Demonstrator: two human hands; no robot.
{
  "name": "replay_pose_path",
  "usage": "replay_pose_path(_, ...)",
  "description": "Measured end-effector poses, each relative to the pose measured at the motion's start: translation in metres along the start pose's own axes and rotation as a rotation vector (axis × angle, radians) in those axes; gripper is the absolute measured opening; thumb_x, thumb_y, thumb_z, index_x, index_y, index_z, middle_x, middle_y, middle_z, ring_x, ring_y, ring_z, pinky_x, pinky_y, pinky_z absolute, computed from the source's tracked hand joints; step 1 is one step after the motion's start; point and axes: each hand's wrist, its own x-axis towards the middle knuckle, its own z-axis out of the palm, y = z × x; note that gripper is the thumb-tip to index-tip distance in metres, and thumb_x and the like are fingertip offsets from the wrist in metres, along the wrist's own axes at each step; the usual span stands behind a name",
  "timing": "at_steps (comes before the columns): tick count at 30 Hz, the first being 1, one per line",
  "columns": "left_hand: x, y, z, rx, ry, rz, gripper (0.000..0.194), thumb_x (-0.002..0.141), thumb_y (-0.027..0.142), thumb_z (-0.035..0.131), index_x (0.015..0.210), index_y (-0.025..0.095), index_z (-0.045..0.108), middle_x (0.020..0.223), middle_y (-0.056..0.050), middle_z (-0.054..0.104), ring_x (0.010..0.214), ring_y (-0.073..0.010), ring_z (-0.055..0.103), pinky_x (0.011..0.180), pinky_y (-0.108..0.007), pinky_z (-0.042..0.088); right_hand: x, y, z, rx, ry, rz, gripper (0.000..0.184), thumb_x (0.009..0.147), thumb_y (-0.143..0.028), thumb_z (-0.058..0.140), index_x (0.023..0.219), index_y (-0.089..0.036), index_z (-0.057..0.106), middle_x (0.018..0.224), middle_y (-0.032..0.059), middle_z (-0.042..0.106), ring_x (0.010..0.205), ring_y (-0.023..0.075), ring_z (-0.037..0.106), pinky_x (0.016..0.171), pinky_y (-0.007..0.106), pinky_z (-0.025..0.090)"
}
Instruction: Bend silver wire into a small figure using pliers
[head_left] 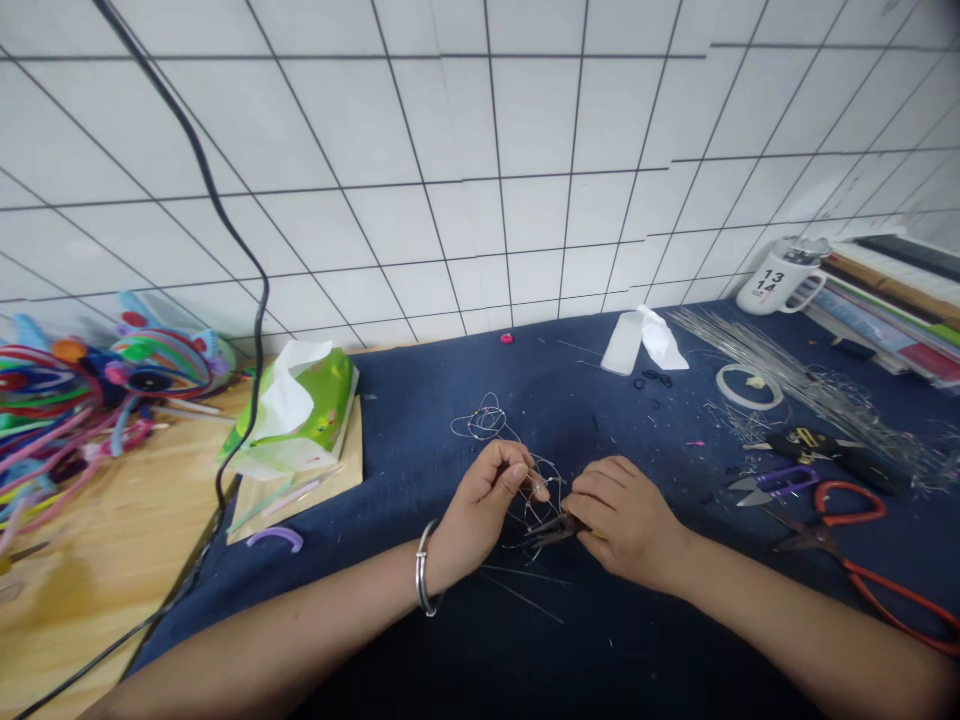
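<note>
My left hand point(491, 500), with a silver bangle at the wrist, is closed in a pinch on a thin wire frame point(534, 505) of bent loops. My right hand point(622, 515) wraps round a pair of pliers point(556, 530), whose dark jaws point left at the frame's lower part. Whether the jaws grip a wire I cannot tell. Behind my left hand lies a loose tangle of wire point(484, 420), which seems to run toward the frame. A few straight wire pieces point(525, 590) rest on the dark blue cloth point(420, 640) just below my hands.
To the right lie red-handled scissors point(825, 540), purple snips point(776, 484), black-handled pliers point(802, 442), a coil ring point(750, 388) and a bundle of wires point(780, 365). A mug point(780, 280) stands by stacked books point(892, 300). At left are a tissue pack point(326, 405) and a black cable point(225, 215).
</note>
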Motion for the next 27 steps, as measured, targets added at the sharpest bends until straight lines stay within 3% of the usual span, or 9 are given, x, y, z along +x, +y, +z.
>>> replay_pose_path(7, 0.005, -0.004, -0.005, -0.026, -0.006, 0.034, 0.007, 0.089, 0.02, 0.041, 0.084, 0.016, 0.043, 0.081, -0.001, 0.05, 0.063, -0.0093, 0.053, 0.063, -0.026, 0.043, 0.001, 0.0, 0.0, 0.427, 0.123, 0.27, 0.008, 0.079, -0.023, 0.05, 0.084, -0.018, 0.055, 0.081, 0.0025, 0.056, 0.078, 0.0135, 0.05, 0.073, 0.03, 0.04)
replay_pose_path(14, 0.006, -0.004, -0.006, 0.002, -0.016, 0.025, 0.007, 0.089, 0.021, 0.04, 0.085, 0.016, 0.041, 0.079, -0.001, 0.051, 0.062, -0.0093, 0.051, 0.056, -0.024, 0.043, 0.006, 0.0, -0.005, 0.957, 0.033, 0.734, 0.019, 0.079, -0.035, 0.051, 0.091, -0.021, 0.055, 0.077, 0.0004, 0.058, 0.073, 0.013, 0.055, 0.068, 0.028, 0.043)
replay_pose_path(19, 0.006, -0.001, -0.006, 0.108, -0.054, 0.074, 0.008, 0.09, 0.02, 0.038, 0.083, 0.016, 0.042, 0.081, -0.002, 0.05, 0.062, -0.0095, 0.051, 0.058, -0.025, 0.043, 0.01, 0.003, -0.006, 1.264, -0.023, 0.803, 0.02, 0.08, -0.034, 0.051, 0.091, -0.018, 0.052, 0.077, 0.0018, 0.06, 0.076, 0.0136, 0.057, 0.074, 0.03, 0.042)
replay_pose_path(27, 0.004, -0.002, -0.008, 0.347, -0.042, 0.157, 0.012, 0.089, 0.02, 0.039, 0.079, 0.016, 0.046, 0.083, -0.004, 0.047, 0.07, -0.012, 0.045, 0.066, -0.028, 0.041, 0.01, 0.007, -0.006, 1.283, -0.081, 0.856, 0.018, 0.08, -0.032, 0.05, 0.089, -0.016, 0.051, 0.076, 0.003, 0.06, 0.073, 0.0136, 0.057, 0.068, 0.03, 0.042)
